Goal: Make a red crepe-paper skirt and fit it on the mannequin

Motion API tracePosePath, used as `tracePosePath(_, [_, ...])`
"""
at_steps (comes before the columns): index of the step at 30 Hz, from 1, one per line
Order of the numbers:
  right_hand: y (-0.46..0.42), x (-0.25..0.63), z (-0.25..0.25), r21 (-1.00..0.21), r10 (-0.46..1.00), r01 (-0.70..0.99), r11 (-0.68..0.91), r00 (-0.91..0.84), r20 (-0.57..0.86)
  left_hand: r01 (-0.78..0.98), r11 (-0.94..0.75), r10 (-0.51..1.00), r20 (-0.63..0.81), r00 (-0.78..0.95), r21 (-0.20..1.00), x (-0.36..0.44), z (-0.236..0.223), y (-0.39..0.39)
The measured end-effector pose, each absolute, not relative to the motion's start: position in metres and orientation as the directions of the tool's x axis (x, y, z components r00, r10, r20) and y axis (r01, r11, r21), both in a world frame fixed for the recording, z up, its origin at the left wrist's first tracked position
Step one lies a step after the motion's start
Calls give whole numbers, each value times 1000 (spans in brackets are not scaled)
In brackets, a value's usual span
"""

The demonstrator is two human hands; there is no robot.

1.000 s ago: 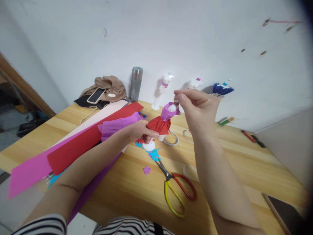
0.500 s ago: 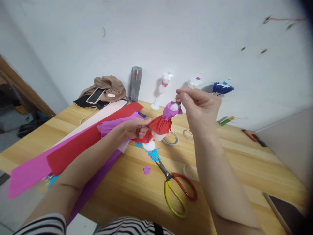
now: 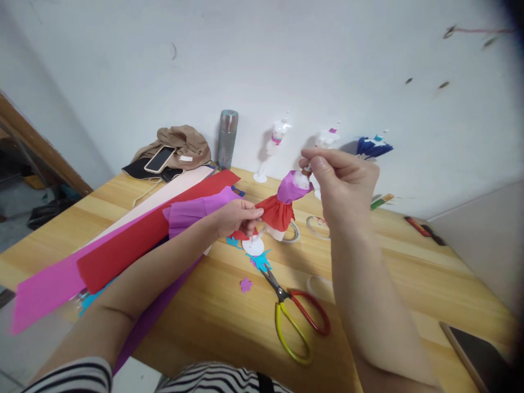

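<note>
A small white mannequin (image 3: 302, 180) wears a purple paper bodice (image 3: 291, 188) and a gathered red paper skirt (image 3: 278, 216). It leans over the table, its top toward the right, with its round white base (image 3: 252, 246) at lower left. My right hand (image 3: 346, 177) is closed around its neck end, which the fingers partly hide. My left hand (image 3: 238, 217) pinches the skirt's left edge between thumb and fingers. Just below the base lie blue paper scraps (image 3: 260, 260), a purple paper flower (image 3: 246, 285) and scissors (image 3: 282, 295) with red and yellow handles.
Red (image 3: 123, 251) and purple paper sheets (image 3: 196, 210) lie at left. Against the wall stand a flask (image 3: 227, 141), two white mannequins (image 3: 280, 131) and one in a blue dress (image 3: 372, 147). Tape rolls (image 3: 318, 226) lie behind my hands, a phone (image 3: 475, 355) at right.
Both hands have moved slightly to the right with the mannequin. Its round base now shows more fully below the skirt. My left hand still pinches the skirt's edge.
</note>
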State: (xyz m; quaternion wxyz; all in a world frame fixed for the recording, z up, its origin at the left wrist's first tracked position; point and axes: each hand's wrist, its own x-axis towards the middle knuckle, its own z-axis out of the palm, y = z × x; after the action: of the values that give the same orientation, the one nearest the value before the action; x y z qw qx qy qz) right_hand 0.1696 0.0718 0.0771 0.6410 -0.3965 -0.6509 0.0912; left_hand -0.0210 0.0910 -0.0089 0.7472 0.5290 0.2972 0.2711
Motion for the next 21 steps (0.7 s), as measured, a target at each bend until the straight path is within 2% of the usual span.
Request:
tracePosePath(3, [77,179,75,-641,660,365,675,88,746,121,128,713,-176,679,984,-30,-4,98])
tracePosePath(6, [83,189,75,-689,707,313,653,73,703,252,-57,840,-90,535,966,-38,1,105])
tracePosePath(9, [87,196,76,-735,748,261,626,65,661,149,-175,893,93,440,973,-36,11,109])
tracePosePath(15, [87,194,81,-769,769,112,629,52,637,-31,-382,679,303,668,924,-1,51,106])
tracePosePath(17, [86,192,82,-776,774,97,624,66,630,-35,-368,653,285,701,929,14,60,106])
tracePosePath(21, [85,195,82,-792,786,89,604,98,610,-59,-236,705,213,676,970,32,59,107])
